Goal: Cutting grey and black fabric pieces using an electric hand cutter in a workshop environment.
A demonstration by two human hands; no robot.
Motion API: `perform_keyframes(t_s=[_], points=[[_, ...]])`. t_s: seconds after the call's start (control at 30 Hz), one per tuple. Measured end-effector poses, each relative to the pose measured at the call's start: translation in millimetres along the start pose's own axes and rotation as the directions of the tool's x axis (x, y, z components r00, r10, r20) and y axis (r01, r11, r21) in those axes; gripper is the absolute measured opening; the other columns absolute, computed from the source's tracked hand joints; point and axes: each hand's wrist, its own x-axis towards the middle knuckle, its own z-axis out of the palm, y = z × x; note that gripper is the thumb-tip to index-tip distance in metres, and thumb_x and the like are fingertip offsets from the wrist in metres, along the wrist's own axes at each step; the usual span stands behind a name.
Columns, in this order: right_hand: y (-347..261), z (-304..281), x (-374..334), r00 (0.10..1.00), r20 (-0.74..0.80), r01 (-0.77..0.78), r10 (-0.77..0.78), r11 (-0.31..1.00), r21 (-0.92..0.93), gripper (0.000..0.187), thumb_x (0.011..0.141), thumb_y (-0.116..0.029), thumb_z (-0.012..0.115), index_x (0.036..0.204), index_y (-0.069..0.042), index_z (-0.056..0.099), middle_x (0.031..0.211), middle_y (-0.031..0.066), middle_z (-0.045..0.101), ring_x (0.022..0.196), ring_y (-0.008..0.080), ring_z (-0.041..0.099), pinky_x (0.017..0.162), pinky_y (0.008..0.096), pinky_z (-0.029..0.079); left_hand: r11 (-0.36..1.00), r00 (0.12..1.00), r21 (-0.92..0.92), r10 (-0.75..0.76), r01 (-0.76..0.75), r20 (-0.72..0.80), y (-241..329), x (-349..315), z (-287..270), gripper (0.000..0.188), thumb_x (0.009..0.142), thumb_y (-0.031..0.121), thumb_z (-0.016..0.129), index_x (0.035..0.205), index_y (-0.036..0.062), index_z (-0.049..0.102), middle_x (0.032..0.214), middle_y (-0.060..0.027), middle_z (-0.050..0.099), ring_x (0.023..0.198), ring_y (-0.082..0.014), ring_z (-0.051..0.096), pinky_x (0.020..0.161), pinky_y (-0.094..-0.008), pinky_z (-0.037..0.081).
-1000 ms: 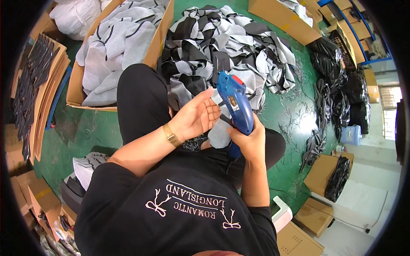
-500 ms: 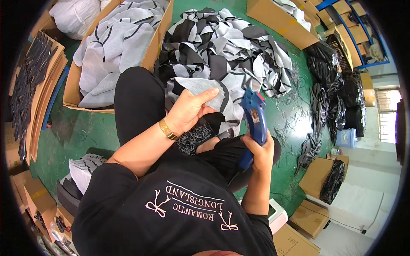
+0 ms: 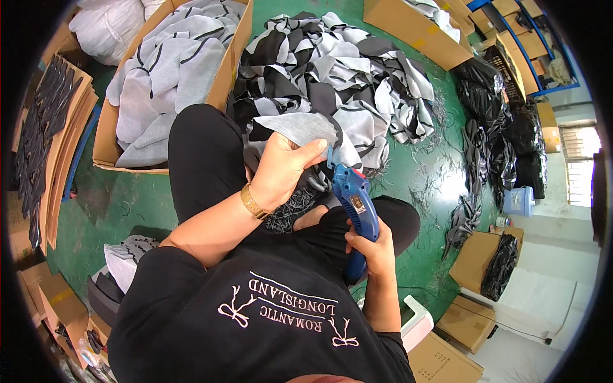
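Between the thumb and fingers of my left hand (image 3: 282,167) is pinched a grey fabric piece (image 3: 297,127) with a black edge. My right hand (image 3: 372,247) is wrapped round the handle of a blue electric scissors (image 3: 355,199) with a red button. The tool's head points up and left, and its tip is at the fabric's right edge, close to my left fingertips. Whether the blade touches the cloth I cannot tell. Beyond my hands lies a large heap of grey and black fabric pieces (image 3: 325,70) on the floor.
A cardboard box (image 3: 235,60) of grey pieces stands to the left of the heap. Dark thread scraps (image 3: 287,210) lie between my crossed legs. Black plastic bags (image 3: 482,96) and a light blue bucket (image 3: 518,201) stand on the right. Another box (image 3: 415,32) is at the back.
My right hand has brought the electric scissors left and slightly down, so its tip now meets the fabric's edge. The left hand still pinches the piece, its wrist turned a little.
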Motion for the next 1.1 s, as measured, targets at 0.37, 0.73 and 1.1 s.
perform_keyframes(t_s=[0.37,0.73,1.1], points=[[-2.4,-1.1,1.8,0.998,-0.045,0.036,-0.035,0.999,0.018,0.033,0.067,0.000,0.066,0.098,0.008,0.057,0.072,0.0082,0.059,0.055,0.0163,0.057,0.052,0.0267,0.047,0.998,0.996,0.032,0.054,-0.056,0.069,-2.7,-5.9,1.2,0.015,0.087,0.000,0.060,0.102,-0.0001,0.062,0.095,-0.0037,0.065,0.083,-0.0096,0.061,0.074,-0.0247,0.051],[-28.9,-19.0,-4.6,1.000,0.003,0.013,-0.013,0.990,-0.142,0.033,0.067,0.000,0.068,0.098,0.006,0.057,0.076,0.0071,0.060,0.057,0.0137,0.057,0.053,0.0265,0.047,0.906,0.973,0.379,0.118,-0.187,0.198,3.9,-4.5,-5.3,0.014,0.082,0.001,0.061,0.096,-0.0014,0.062,0.089,-0.0008,0.064,0.077,-0.0058,0.057,0.067,-0.0237,0.048],[-32.0,-21.3,-3.7,0.994,-0.067,0.092,-0.091,0.996,0.007,0.036,0.066,-0.003,0.066,0.099,0.007,0.056,0.073,0.0081,0.057,0.056,0.0163,0.056,0.053,0.0281,0.049,0.990,0.983,0.137,-0.061,0.038,0.172,9.7,-5.4,-6.4,0.025,0.085,0.000,0.060,0.110,0.0023,0.058,0.104,-0.0044,0.065,0.089,-0.0107,0.063,0.075,-0.0252,0.052]])
